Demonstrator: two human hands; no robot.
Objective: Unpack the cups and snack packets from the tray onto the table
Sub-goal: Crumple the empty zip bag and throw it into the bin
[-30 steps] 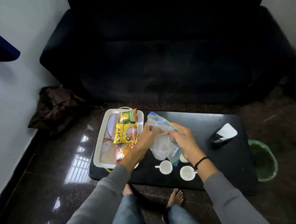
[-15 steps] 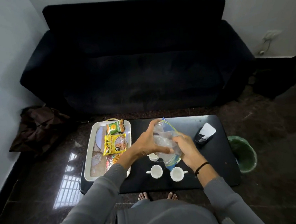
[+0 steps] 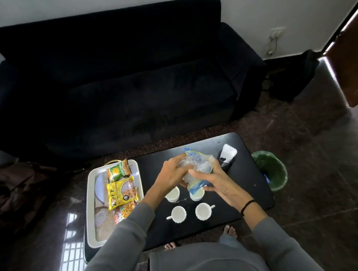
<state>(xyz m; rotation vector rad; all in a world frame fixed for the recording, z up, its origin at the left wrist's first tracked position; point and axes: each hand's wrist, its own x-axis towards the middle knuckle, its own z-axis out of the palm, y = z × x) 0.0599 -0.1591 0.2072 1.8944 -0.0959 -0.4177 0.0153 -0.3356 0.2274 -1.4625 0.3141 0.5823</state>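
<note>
Cups (image 3: 178,213) number four, snack packets (image 3: 121,192) three; left hand (image 3: 172,174) and right hand (image 3: 217,183) grip one bag (image 3: 197,161).

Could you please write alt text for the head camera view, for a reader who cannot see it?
The person's left hand and right hand grip a crumpled clear plastic bag over four white cups on a black table. At the table's left end, a white tray holds three snack packets. A dark sofa stands behind the table.

Left grip (image 3: 172,174) and right grip (image 3: 217,181) clutch a crumpled clear plastic bag (image 3: 197,163) over four white cups (image 3: 178,213) on the black table (image 3: 247,185); snack packets (image 3: 121,191) lie in the white tray (image 3: 89,205).
</note>
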